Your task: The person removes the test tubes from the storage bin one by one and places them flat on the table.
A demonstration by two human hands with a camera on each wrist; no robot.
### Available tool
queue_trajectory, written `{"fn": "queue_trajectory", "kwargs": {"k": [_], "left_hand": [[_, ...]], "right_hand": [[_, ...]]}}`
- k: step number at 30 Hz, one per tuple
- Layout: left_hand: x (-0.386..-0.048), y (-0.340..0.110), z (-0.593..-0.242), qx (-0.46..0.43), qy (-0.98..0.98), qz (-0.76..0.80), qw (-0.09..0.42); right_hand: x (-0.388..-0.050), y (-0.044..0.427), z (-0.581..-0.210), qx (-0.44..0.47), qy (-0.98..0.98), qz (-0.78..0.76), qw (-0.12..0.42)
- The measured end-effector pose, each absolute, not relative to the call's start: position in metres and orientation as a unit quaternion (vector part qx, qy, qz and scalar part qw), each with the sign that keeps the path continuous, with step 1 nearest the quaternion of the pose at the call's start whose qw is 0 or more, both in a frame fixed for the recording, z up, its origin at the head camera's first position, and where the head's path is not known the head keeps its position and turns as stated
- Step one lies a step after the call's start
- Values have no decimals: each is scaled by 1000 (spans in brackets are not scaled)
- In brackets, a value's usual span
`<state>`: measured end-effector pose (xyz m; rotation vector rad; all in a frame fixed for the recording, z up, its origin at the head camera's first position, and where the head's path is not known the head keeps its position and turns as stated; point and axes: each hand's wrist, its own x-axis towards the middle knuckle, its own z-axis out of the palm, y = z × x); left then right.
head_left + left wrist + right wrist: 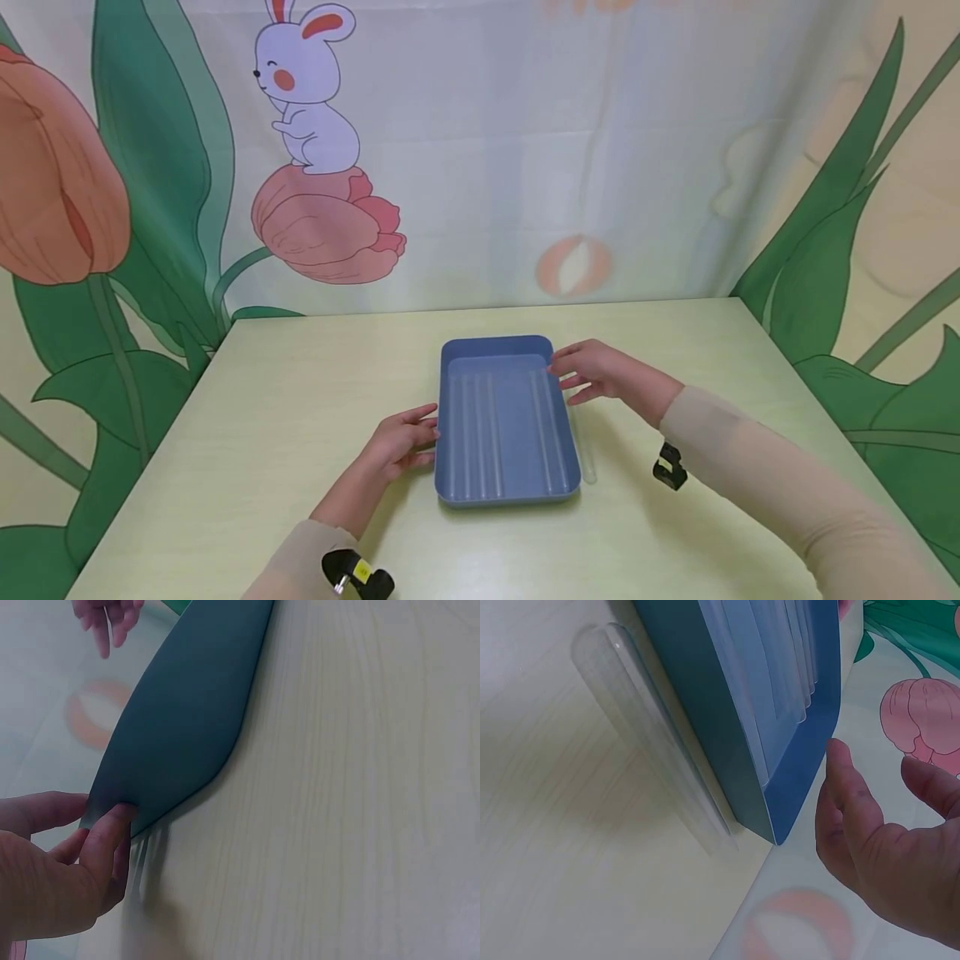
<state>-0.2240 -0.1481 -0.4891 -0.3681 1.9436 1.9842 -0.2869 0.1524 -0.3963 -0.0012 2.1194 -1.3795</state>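
A blue rectangular tray lies on the table with several clear test tubes lengthwise in it, grouped along its left and right sides. Another clear test tube lies on the table just outside the tray's right wall. My left hand is at the tray's left side, its loosely bent fingertips touching the outer wall; the left wrist view shows them at the edge of the wall. Beside the far right corner, my right hand has its fingers spread and holds nothing. The right wrist view shows a small gap between it and the tray.
The pale wood-grain table extends around the tray. Behind it hangs a printed cloth with a rabbit, tulips and leaves. A small black device is at the right sleeve, and another black device sits on the left sleeve.
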Motion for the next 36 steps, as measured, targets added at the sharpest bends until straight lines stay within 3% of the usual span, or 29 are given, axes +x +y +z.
{"fn": "queue_trajectory", "kwargs": {"k": [36], "left_hand": [[-224,-148,-490,-128,689,692,172]], "right_hand": [[-298,122,-431,57,814,-480,323]]}}
